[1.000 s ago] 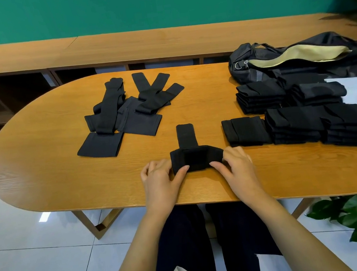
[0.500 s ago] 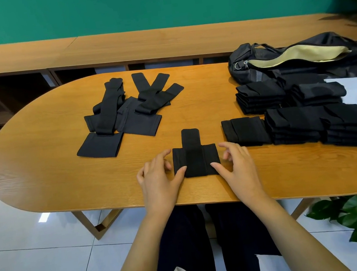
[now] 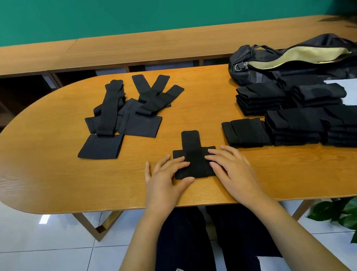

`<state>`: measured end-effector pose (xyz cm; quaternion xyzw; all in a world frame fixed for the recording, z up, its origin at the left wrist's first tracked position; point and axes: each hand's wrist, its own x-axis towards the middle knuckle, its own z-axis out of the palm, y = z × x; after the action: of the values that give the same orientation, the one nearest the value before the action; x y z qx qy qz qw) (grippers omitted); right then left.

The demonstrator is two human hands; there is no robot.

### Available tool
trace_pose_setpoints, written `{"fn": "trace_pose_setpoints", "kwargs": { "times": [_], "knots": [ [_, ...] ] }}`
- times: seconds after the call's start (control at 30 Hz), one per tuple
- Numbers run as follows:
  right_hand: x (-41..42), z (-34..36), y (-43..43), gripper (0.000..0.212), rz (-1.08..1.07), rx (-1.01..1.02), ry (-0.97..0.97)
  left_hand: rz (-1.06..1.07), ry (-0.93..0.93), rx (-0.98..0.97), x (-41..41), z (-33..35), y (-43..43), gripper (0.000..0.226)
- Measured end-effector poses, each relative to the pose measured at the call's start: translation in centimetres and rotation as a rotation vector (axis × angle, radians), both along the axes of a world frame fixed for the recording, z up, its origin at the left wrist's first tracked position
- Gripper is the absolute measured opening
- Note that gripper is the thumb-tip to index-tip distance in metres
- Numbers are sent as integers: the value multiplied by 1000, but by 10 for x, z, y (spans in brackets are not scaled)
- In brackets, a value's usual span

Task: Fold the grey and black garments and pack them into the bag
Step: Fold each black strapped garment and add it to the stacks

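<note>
Black garment (image 3: 196, 163) lies flat on the table (image 3: 41, 177), left of the bag (image 3: 295, 61) and nearer the person, with its strap pointing away. Left hand (image 3: 165, 178) and right hand (image 3: 232, 169) press on its two sides, fingers straight and spread, clasping nothing. Folded stacks (image 3: 308, 121) sit just before the bag; unfolded pieces (image 3: 124, 115) lie well to its left.

The left hand (image 3: 164, 183) and right hand (image 3: 234, 170) cover the black garment's (image 3: 192, 147) side edges, and the view's right edge cuts off the white cloths (image 3: 355, 92).
</note>
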<state>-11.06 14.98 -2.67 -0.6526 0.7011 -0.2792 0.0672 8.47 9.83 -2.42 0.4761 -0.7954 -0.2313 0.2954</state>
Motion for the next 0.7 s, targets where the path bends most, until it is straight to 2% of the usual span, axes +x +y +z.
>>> {"fn": "trace_pose_setpoints", "kwargs": {
  "times": [0.13,0.33,0.5,0.6,0.7],
  "knots": [
    [0,2,1,40,34,6,-26,17,1,-39,-1,0,3,37],
    [-1,2,4,52,132,-68,-54,24,51,-65,-1,1,4,49],
    [-2,-2,4,35,171,-123,-3,-41,91,-73,0,-2,5,44],
    [-3,-2,4,24,158,-153,-36,-49,107,-62,0,-1,4,48],
    [-2,-2,5,22,136,-182,-73,-52,86,-48,1,-1,2,53]
  ]
}}
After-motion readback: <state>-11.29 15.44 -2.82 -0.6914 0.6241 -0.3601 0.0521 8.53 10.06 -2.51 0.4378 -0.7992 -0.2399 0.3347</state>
